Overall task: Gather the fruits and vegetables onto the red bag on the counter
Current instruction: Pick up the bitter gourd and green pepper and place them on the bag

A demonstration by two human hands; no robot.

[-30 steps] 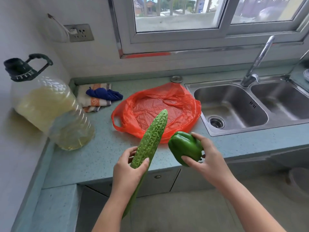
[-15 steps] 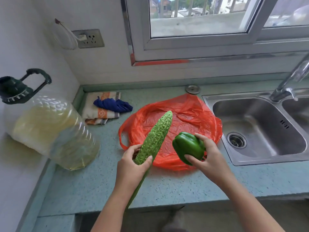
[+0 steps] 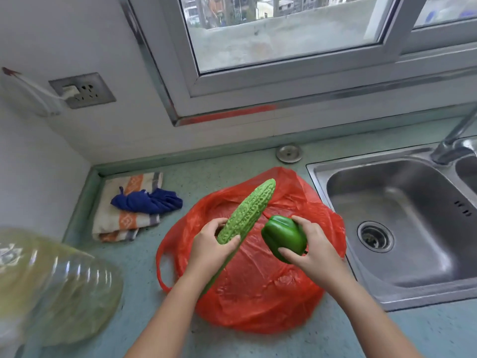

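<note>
Crinkled red plastic bag (image 3: pixel 258 288) lies spread flat on the speckled blue-green counter (image 3: pixel 426 334), its thin film glossy and wrinkled, one loop handle curling out at its left edge. From the head camera I see my left hand (image 3: pixel 209 250) clenched around the lower part of a bitter gourd (image 3: pixel 247 211): long, tapered, pale green and warty all over, tilted with its tip pointing up and away over the bag. My right hand (image 3: pixel 313 250) grasps a green bell pepper (image 3: pixel 284 237), smooth, shiny and lobed, held just beside the gourd. Both vegetables hang above the bag's middle; I cannot tell whether either touches the film. Half a second ago they were over the bag's near edge; now both hands sit further in over it, and the bag fills more of my view. To the left a folded striped towel (image 3: pixel 124 223) carries a crumpled blue cloth (image 3: pixel 147 201). A clear ribbed oil jug (image 3: pixel 56 288) blurs at the lower left. The stainless steel sink (image 3: pixel 402 228) lies right of the bag.
</note>
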